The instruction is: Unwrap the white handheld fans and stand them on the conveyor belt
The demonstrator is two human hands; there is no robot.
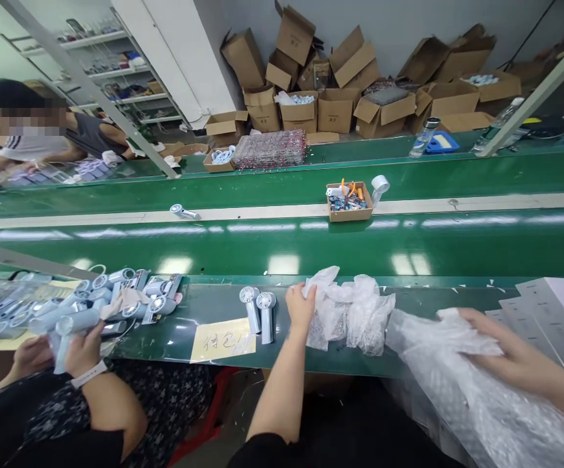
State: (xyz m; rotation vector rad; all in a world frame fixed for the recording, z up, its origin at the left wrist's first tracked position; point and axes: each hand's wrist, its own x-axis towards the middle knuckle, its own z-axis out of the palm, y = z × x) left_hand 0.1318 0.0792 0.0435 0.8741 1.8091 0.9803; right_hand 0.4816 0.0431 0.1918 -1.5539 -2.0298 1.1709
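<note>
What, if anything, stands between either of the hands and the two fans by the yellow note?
Nothing visible stands between the left hand and the fans. From the right hand, which holds bubble wrap, the bubble bags and the left hand lie in between.

Open brown cardboard boxes lie heaped along the pale wall. A small brown carton with orange-handled tools sits on the green surface; a clear, dark-capped bottle stands beside a blue tray.

Factory workshop: long green worktable, cardboard boxes, heaped handheld fans, co-workers.
</note>
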